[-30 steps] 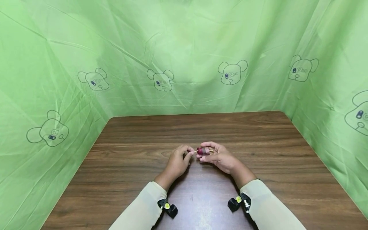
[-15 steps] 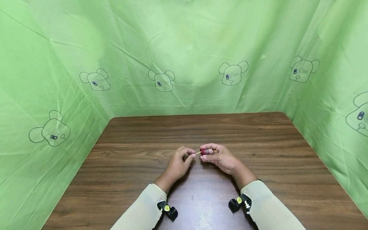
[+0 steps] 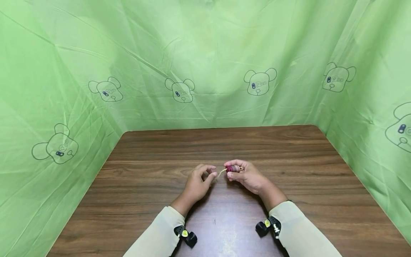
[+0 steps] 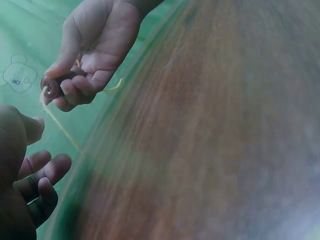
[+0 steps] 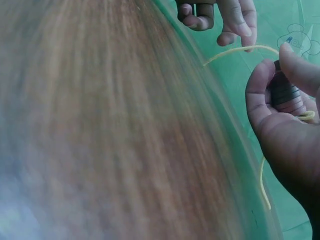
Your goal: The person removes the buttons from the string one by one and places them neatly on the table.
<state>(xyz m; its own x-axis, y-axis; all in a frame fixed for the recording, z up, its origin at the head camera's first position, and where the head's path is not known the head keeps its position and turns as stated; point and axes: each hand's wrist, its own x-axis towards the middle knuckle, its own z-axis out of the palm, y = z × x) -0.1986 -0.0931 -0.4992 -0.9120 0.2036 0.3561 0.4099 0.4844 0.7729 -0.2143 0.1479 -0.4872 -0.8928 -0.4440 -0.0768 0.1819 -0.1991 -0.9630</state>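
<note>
A short stack of red, pink and brown buttons (image 3: 232, 169) is strung on a yellow string (image 5: 235, 49). My right hand (image 3: 248, 178) holds the stack between thumb and fingers, lying sideways above the table. In the left wrist view the end button (image 4: 50, 90) shows its round face, and one length of string hangs from it with a loose end. Another length loops out behind the stack and dangles below the right hand. Close by on the left, my left hand (image 3: 198, 181) has its thumb and fingers apart, near the string but with nothing gripped.
The hands are over the middle of a brown wood-grain table (image 3: 154, 142). Green cloth (image 3: 212, 53) with bear-head outlines surrounds the table at the back and sides. Small black cameras (image 3: 191, 240) are strapped at both wrists.
The left fingers pinched the string earlier and have now let it go, so it droops. The stack has shifted slightly right with the right hand, drawing away from the left.
</note>
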